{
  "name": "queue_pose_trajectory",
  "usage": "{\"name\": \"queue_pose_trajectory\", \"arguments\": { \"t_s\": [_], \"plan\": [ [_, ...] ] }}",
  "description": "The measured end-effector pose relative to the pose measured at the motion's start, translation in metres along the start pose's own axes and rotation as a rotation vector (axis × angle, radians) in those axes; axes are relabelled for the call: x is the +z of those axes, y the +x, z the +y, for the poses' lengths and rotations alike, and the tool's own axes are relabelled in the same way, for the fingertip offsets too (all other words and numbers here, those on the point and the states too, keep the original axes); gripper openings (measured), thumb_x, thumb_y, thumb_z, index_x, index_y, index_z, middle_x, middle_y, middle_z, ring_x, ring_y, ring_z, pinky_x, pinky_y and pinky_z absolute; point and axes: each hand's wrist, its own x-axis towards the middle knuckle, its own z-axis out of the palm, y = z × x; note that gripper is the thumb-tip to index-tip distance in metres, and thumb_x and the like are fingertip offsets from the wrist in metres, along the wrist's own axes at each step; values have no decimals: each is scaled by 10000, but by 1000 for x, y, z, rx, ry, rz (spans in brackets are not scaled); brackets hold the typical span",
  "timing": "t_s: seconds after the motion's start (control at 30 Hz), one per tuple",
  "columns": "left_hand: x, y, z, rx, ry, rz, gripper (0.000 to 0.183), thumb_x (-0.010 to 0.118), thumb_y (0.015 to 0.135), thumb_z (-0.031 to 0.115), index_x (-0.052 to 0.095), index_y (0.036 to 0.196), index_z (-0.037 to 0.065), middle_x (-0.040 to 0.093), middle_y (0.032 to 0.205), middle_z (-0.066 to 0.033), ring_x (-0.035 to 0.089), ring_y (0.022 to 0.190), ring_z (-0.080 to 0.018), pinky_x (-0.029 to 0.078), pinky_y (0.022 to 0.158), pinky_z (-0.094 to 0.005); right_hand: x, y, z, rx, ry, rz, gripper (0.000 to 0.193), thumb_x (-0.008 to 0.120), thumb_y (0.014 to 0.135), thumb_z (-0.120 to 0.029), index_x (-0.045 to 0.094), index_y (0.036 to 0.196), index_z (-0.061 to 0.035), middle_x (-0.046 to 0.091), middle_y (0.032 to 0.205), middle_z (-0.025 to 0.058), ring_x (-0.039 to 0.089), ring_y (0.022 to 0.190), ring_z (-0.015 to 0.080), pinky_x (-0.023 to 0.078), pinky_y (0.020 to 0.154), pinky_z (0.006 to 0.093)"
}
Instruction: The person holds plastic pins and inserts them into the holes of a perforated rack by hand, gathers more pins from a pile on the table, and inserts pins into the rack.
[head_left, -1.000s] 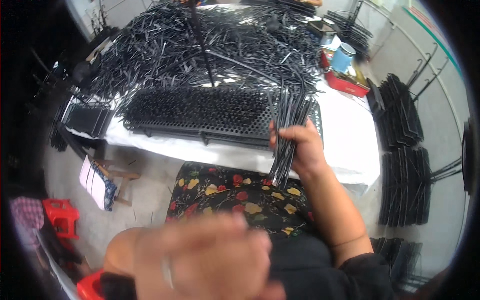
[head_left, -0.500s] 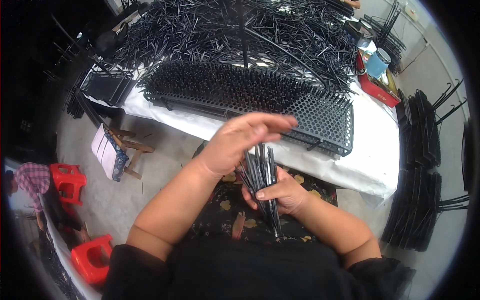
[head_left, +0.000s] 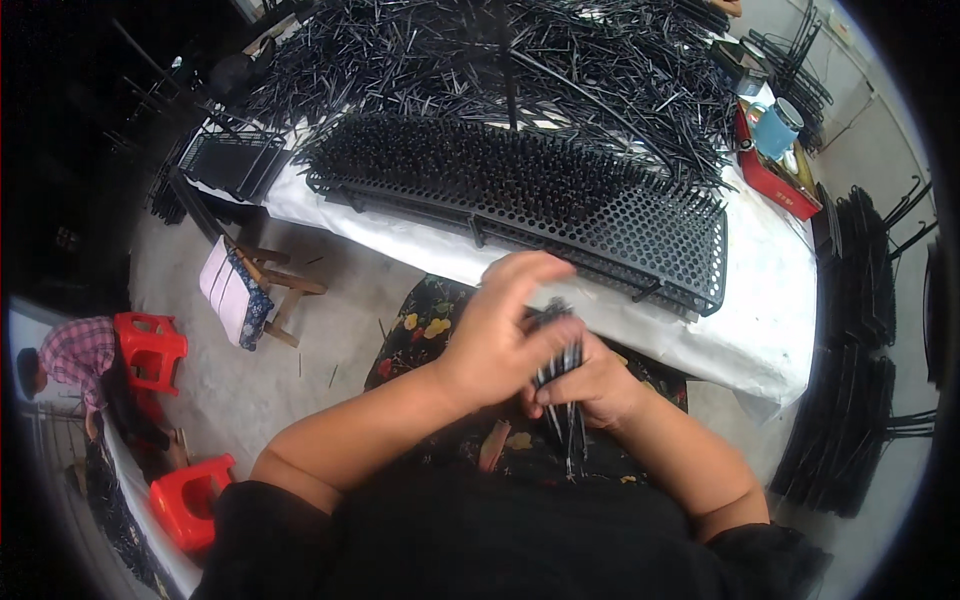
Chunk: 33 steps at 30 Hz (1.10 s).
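My right hand (head_left: 595,385) is closed round a bundle of slim black rods (head_left: 568,440), held upright in front of my body. Above it, my left hand (head_left: 500,330) curves over the top of the bundle, its fingers and thumb apart and slightly blurred. Whether it touches the rod tops is hard to see. Just beyond my hands, a long black perforated rack (head_left: 660,235) stands on the white-covered table (head_left: 765,330). Many similar rods stand upright in its holes, while holes at its right end show bare.
Loose black rods (head_left: 620,75) are heaped behind the rack. A red tray (head_left: 780,185) with a blue jar (head_left: 778,128) sits at the right. Dark racks (head_left: 840,430) lean by the wall. At left are a cushioned wooden stool (head_left: 235,290), red plastic stools (head_left: 190,500) and a bending person (head_left: 80,355).
My left hand has come down and closer over the bundle top, its fingers more curled. The bundle and right hand have shifted slightly right in the picture, as has the whole scene.
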Motion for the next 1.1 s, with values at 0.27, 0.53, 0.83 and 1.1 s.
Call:
{"name": "queue_pose_trajectory", "arguments": {
  "t_s": [0.27, 0.53, 0.83, 1.1],
  "plan": [
    [28, -26, -6, -593, -703, -228, 970, 771, 692, 80, 175, 1453, -4, 446, 1327, -192, 425, 1268, -264, 350, 1060, -349, 11, 1, 5, -225, 47, 378, 253, 663, 759, 37, 597, 994, -30, 619, 923, 36, 614, 837, 147, 507, 793, 281],
    [37, -32, -6, -623, -705, -241, 340, 696, 750, 12, 589, 1072, 11, 637, 984, -62, 600, 939, -147, 493, 835, -299, -17, -18, -10, -408, -1335, 221, 620, 584, 881, -413, 440, 1324, -4, 445, 1342, 200, 385, 1265, 369, 216, 1112, 435],
    [33, -11, 0, -812, -1207, -140, 305, 672, 778, -17, 541, 1052, 1, 609, 861, -87, 621, 743, -193, 540, 680, -347, -70, -76, -83, -844, -1356, 1294, 436, 682, 834, -148, 512, 1210, -9, 543, 1160, 127, 553, 1022, 212, 480, 786, 297],
    [31, 19, -1, -791, -1344, 63, 252, 620, 810, 11, 527, 1044, 15, 603, 840, -85, 621, 741, -201, 558, 681, -357, -78, -68, -69, -569, -862, 1126, 426, 612, 907, -83, 457, 1296, -4, 603, 920, 63, 558, 809, 108, 465, 733, 248]
  ]
}}
